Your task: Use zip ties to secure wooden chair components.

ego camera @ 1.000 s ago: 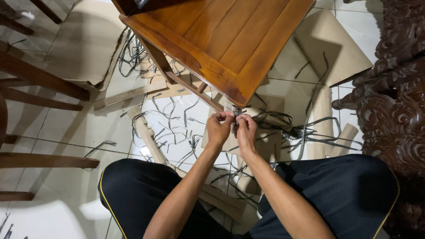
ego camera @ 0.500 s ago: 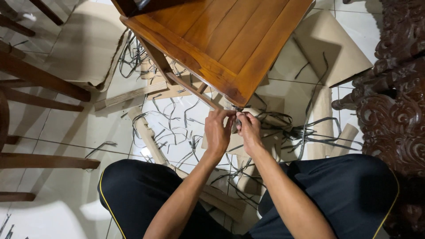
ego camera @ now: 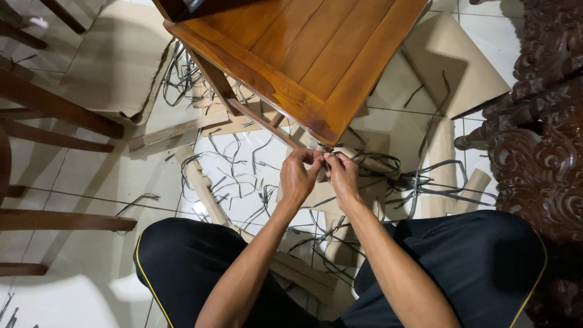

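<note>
Lying at far left: dark wooden chair legs [ego camera: 54,106] crossing the white tiled floor [ego camera: 91,182], with a flat sheet of cardboard [ego camera: 115,54] above them. Scattered toward the middle: cut lengths of grey plastic strap [ego camera: 243,164] and a rolled cardboard tube [ego camera: 203,185] slanting down the tiles. Kneeling in black trousers [ego camera: 200,267] with a thin yellow stripe. Reaching up from below, the left hand [ego camera: 299,176], fingers curled and pinching at something small right under the near corner of the wooden chair seat [ego camera: 310,54]. Meeting it fingertip to fingertip, the right hand [ego camera: 344,176], likewise pinched shut. Held between the two, what looks like a thin dark strap end [ego camera: 322,160]; too small to tell more. Sitting just above both sets of fingers, that strap end, its length apparently trailing rightward into the bundle of straps [ego camera: 425,182]; neither hand clearly nearer. Standing at far right: carved dark furniture [ego camera: 540,152] and more cardboard [ego camera: 461,67].
</note>
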